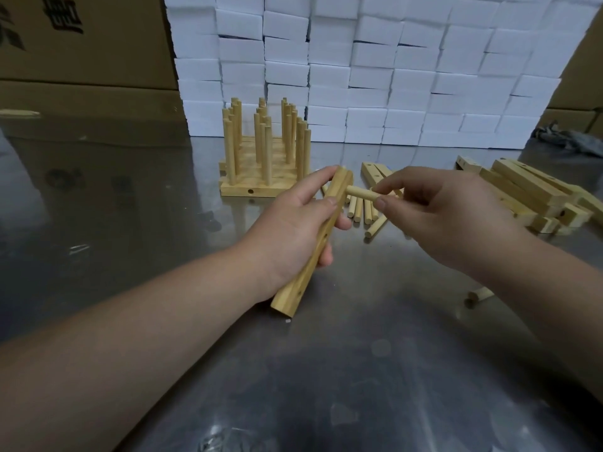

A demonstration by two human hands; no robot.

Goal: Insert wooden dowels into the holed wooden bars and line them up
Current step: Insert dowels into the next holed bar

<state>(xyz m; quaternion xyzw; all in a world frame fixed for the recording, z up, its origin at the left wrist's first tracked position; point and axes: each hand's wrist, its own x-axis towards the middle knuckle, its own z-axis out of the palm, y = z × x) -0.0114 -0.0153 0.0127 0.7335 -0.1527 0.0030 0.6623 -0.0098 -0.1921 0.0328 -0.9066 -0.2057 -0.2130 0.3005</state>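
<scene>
Tilted holed bar point(311, 256) (dowel point(359, 192) at top hole)

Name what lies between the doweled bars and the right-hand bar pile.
In the head view, loose holed bars and several loose dowels lie there.

Open passage: bare steel table point(375, 370) across the lower frame and the whole left half, running back to the cardboard boxes point(81, 60) at upper left. Centre, occupied: left hand point(293, 223) gripping a slanted holed bar point(303, 282), right hand point(434, 207) pinching a dowel point(359, 192) whose end meets the bar's upper part. Upper centre: finished rack point(264, 148) bristling with upright pegs, with an open lane to its left. Just behind the hands: loose dowels point(362, 212) lying flat. Right edge: heaped pile of bars point(528, 194). Lower right: one stray dowel point(478, 295). Rear: wall of white blocks point(391, 76) closes the far side, with a grey cloth point(567, 138) at upper right.
</scene>
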